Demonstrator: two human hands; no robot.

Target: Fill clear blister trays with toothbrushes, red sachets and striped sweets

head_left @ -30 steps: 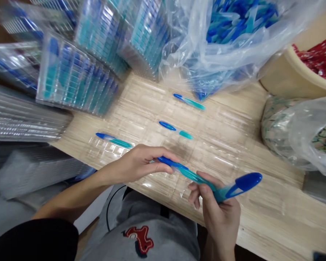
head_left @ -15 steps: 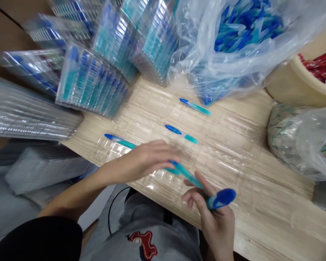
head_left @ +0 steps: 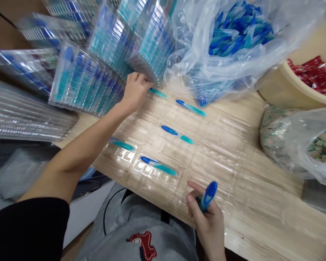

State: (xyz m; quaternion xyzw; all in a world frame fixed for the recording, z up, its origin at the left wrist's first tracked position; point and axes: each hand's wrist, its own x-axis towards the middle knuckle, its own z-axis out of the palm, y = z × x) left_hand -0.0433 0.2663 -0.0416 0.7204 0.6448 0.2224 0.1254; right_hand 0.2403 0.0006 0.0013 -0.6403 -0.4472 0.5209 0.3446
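Observation:
My left hand (head_left: pixel 136 90) reaches to the far left of the table, fingers closed on the blue end of a slim blue-and-teal pen-shaped piece (head_left: pixel 159 93) lying at a clear tray. My right hand (head_left: pixel 208 215), near the front edge, is wrapped round one or more like pieces (head_left: pixel 208 195); its fingers partly hide how many. Between the hands, clear plastic blister trays (head_left: pixel 212 145) cover the wood-look table. Single pieces lie in some of them: a front piece (head_left: pixel 159 166), a middle piece (head_left: pixel 170 130), a back piece (head_left: pixel 191 108) and a left piece (head_left: pixel 122 145) partly behind my forearm.
Filled clear packs (head_left: pixel 84 79) stand at the back left, beside a stack of clear trays (head_left: pixel 24 112). A plastic bag (head_left: pixel 195 69) of blue-and-teal pieces is at the back. To the right are a cream tub (head_left: pixel 277 83) with red packets and a bag (head_left: pixel 274 130) of small pieces.
My left hand has moved from near my right hand to the far left with a piece. One piece now lies in the front tray. My right hand shifted slightly left and down.

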